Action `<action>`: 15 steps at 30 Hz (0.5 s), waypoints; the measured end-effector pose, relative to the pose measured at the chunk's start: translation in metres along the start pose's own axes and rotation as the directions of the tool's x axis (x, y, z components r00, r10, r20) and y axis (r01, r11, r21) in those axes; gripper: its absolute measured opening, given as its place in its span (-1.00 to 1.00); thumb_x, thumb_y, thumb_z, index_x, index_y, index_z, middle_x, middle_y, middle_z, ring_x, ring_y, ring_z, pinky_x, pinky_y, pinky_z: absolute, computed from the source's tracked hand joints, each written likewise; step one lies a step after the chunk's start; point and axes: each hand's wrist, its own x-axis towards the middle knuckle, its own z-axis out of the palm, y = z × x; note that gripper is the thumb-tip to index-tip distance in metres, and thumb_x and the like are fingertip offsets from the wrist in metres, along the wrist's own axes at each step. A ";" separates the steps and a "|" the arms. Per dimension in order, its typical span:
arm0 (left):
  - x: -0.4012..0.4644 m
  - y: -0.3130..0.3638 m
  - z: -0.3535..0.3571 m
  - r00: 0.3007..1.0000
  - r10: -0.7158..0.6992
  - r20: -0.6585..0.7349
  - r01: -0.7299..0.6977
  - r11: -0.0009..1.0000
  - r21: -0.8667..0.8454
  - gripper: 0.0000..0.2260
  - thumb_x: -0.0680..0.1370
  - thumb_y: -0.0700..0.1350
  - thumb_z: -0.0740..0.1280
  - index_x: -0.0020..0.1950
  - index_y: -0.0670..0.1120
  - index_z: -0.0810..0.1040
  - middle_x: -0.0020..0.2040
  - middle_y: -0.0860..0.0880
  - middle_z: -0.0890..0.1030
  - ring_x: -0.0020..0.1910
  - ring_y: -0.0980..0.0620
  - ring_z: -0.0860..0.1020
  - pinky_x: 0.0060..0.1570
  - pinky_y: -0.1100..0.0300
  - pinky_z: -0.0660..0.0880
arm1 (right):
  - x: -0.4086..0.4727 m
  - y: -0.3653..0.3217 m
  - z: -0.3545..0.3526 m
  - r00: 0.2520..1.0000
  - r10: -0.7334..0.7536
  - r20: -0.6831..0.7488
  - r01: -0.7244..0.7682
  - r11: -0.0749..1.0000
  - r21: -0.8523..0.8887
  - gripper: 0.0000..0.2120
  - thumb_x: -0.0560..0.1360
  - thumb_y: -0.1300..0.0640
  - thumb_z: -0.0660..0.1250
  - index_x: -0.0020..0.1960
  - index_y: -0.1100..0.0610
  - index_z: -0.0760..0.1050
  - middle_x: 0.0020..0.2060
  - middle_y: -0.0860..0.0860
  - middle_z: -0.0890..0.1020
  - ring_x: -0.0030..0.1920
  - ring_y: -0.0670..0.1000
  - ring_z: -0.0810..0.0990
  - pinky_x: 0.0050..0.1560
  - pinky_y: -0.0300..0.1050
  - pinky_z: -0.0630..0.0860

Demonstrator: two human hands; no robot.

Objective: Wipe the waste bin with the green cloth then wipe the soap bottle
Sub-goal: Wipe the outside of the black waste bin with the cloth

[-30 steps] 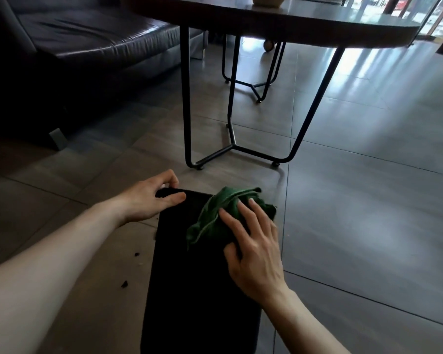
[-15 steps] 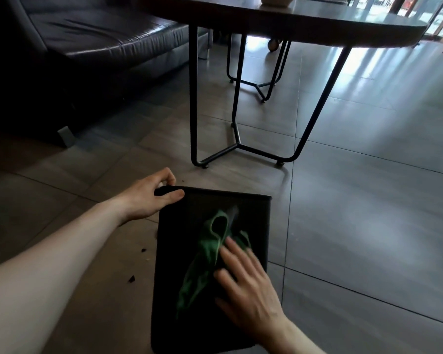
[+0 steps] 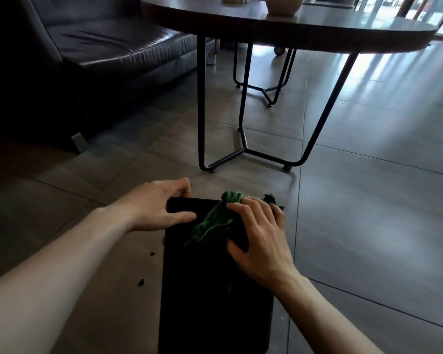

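A black waste bin lies on its side on the tiled floor, its far end pointing away from me. My left hand grips the bin's far left corner. My right hand presses a crumpled green cloth flat against the bin's upper face near its far edge. Part of the cloth sticks out past my fingertips over that edge. No soap bottle shows in this view.
A round dark table on thin black metal legs stands just beyond the bin, with two pale vessels on top. A dark leather sofa fills the upper left. Small dark crumbs lie left of the bin.
My right hand slid the green cloth back up the bin's face to its far edge, after a stroke toward me half a second ago. The left hand kept its hold on the corner.
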 end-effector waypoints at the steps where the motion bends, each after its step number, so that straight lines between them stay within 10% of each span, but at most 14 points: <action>1: 0.000 0.004 0.001 0.999 0.038 -0.006 -0.037 0.999 0.031 -0.64 0.40 0.40 0.30 0.00 0.21 0.35 0.13 0.15 0.62 0.11 0.01 0.60 0.03 -0.07 0.56 | 0.002 -0.004 -0.001 0.999 -0.031 0.008 0.031 0.999 -0.009 -0.41 0.37 -0.13 0.43 0.37 -0.04 0.42 0.30 -0.04 0.50 0.40 0.10 0.44 0.48 0.33 0.24; 7: 0.001 0.017 0.011 0.988 0.153 0.031 -0.155 0.980 0.123 -0.58 0.41 0.09 0.31 0.22 0.30 0.29 0.33 0.20 0.53 0.23 -0.02 0.57 0.12 -0.02 0.55 | 0.004 -0.021 0.005 0.988 -0.143 0.058 0.142 0.990 0.026 -0.43 0.31 -0.07 0.42 0.29 -0.01 0.43 0.26 0.03 0.45 0.27 0.17 0.45 0.38 0.16 0.36; 10: -0.003 0.013 0.016 0.968 0.250 -0.001 -0.246 0.954 0.172 -0.25 0.47 0.06 0.35 0.56 0.34 0.03 0.62 0.25 0.15 0.55 0.15 0.25 0.51 0.08 0.28 | 0.000 -0.019 0.005 0.991 -0.122 0.047 0.121 0.992 0.026 -0.44 0.31 -0.04 0.44 0.28 -0.01 0.42 0.28 0.03 0.44 0.28 0.16 0.44 0.33 0.11 0.39; 15: -0.007 0.003 0.035 0.945 0.326 0.022 -0.313 0.884 0.348 -0.09 0.49 -0.03 0.35 0.65 0.10 -0.20 0.67 0.12 -0.10 0.63 0.16 -0.13 0.60 0.13 -0.08 | 0.001 -0.011 0.002 0.994 -0.097 0.050 0.097 0.995 0.015 -0.43 0.32 -0.04 0.45 0.30 0.00 0.43 0.29 0.02 0.44 0.29 0.13 0.43 0.33 0.11 0.40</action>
